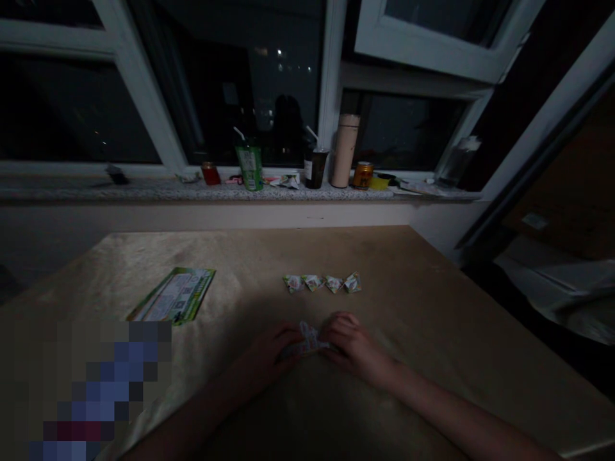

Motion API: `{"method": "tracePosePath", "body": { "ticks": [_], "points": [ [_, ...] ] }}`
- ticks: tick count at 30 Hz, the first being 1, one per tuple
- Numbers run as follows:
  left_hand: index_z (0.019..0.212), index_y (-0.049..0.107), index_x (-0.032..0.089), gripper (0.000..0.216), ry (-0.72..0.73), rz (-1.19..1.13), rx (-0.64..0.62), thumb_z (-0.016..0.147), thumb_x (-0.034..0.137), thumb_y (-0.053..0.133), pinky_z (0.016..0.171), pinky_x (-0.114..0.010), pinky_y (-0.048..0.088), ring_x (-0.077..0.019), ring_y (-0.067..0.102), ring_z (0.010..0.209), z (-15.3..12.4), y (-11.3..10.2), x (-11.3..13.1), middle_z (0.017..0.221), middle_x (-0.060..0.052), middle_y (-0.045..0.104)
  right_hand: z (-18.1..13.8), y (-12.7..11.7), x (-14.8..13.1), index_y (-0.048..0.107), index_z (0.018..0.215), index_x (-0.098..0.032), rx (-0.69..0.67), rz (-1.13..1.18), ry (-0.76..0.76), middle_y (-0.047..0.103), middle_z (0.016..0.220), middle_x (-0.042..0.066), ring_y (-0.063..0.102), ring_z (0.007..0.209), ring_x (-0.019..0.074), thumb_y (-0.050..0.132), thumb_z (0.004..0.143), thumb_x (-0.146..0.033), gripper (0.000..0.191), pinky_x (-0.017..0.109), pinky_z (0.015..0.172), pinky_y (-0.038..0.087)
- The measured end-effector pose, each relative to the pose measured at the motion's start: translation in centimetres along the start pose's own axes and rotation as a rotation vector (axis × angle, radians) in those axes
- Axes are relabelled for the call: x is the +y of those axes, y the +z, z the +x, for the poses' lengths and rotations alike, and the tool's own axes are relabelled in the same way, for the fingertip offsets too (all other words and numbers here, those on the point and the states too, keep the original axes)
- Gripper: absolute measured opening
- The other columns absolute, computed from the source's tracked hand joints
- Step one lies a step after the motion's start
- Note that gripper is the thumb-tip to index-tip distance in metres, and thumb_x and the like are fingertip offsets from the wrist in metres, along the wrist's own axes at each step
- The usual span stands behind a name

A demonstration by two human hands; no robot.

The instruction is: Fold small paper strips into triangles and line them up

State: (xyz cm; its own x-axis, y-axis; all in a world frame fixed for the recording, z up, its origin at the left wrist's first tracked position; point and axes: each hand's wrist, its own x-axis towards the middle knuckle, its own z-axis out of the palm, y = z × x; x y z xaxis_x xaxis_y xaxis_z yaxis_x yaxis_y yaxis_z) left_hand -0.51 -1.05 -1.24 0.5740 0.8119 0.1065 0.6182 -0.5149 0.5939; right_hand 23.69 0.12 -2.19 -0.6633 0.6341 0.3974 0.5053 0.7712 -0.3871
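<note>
Between my two hands is a small folded piece of printed paper, held low over the tan tabletop. My left hand has its fingers closed on the paper's left end. On the right end, the bent fingers of my right hand grip it too. Just beyond the hands lies a row of several small folded printed pieces, whitish with green and orange marks. The light is dim, so the fingertips and the folds are hard to make out.
A green and white printed packet lies on the tan table at left. Along the windowsill stand a green cup, a dark cup with a straw, a pink flask and an orange can. A pixelated patch covers the lower left.
</note>
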Motion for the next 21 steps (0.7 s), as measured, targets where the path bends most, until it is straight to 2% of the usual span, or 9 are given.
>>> {"method": "tracePosePath", "body": {
  "ticks": [5, 9, 12, 15, 18, 21],
  "points": [
    [0.112, 0.058, 0.025, 0.027, -0.01, -0.017, 0.01, 0.085, 0.025, 0.059, 0.095, -0.032, 0.043, -0.0192, 0.055, 0.108, -0.05, -0.41, 0.15, 0.12, -0.003, 0.057, 0.1, 0.14, 0.29, 0.064, 0.095, -0.02, -0.02, -0.09, -0.095, 0.065, 0.089, 0.005, 0.055, 0.09, 0.0178, 0.043, 0.095, -0.026, 0.022, 0.035, 0.089, 0.039],
    [0.113, 0.057, 0.026, 0.03, -0.038, 0.056, 0.016, 0.083, 0.025, 0.06, 0.094, -0.033, 0.043, -0.0207, 0.055, 0.108, -0.18, -0.31, 0.21, 0.12, -0.003, 0.056, 0.44, 0.48, 0.36, 0.064, 0.089, -0.019, 0.003, -0.11, -0.074, 0.064, 0.084, 0.005, 0.055, 0.085, 0.0178, 0.041, 0.096, -0.026, 0.024, 0.033, 0.083, 0.041],
    [0.114, 0.056, 0.023, 0.035, -0.076, 0.157, 0.088, 0.08, 0.031, 0.064, 0.093, -0.038, 0.043, -0.025, 0.053, 0.107, -0.28, -0.03, 0.3, 0.119, -0.007, 0.055, 0.74, 0.64, 0.44, 0.063, 0.085, -0.018, 0.007, -0.106, -0.047, 0.064, 0.082, 0.005, 0.055, 0.082, 0.0178, 0.041, 0.096, -0.025, 0.025, 0.033, 0.08, 0.042],
    [0.107, 0.057, 0.021, 0.028, -0.099, 0.19, 0.078, 0.083, 0.036, 0.06, 0.088, -0.039, 0.044, -0.0253, 0.055, 0.099, -0.24, 0.21, 0.47, 0.108, -0.007, 0.059, 0.9, 0.58, 0.46, 0.062, 0.085, -0.019, -0.002, -0.087, -0.042, 0.064, 0.082, 0.005, 0.056, 0.083, 0.0171, 0.041, 0.095, -0.023, 0.024, 0.033, 0.085, 0.04],
    [0.097, 0.06, 0.021, 0.016, -0.104, 0.143, 0.021, 0.09, 0.032, 0.051, 0.082, -0.035, 0.044, -0.0217, 0.057, 0.09, 0.04, 0.34, 0.52, 0.096, -0.004, 0.062, 0.88, 0.33, 0.34, 0.062, 0.087, -0.02, -0.009, -0.063, -0.02, 0.065, 0.083, 0.004, 0.057, 0.083, 0.0158, 0.041, 0.095, -0.021, 0.023, 0.037, 0.096, 0.033],
    [0.094, 0.06, 0.02, 0.016, -0.126, 0.109, 0.017, 0.092, 0.03, 0.047, 0.082, -0.033, 0.044, -0.0209, 0.057, 0.09, 0.4, 0.35, 0.4, 0.096, -0.004, 0.063, 0.65, 0.08, 0.23, 0.061, 0.091, -0.021, -0.002, -0.015, 0.021, 0.065, 0.085, 0.002, 0.058, 0.087, 0.0164, 0.052, 0.091, -0.028, 0.011, 0.041, 0.102, 0.026]
  ]
}}
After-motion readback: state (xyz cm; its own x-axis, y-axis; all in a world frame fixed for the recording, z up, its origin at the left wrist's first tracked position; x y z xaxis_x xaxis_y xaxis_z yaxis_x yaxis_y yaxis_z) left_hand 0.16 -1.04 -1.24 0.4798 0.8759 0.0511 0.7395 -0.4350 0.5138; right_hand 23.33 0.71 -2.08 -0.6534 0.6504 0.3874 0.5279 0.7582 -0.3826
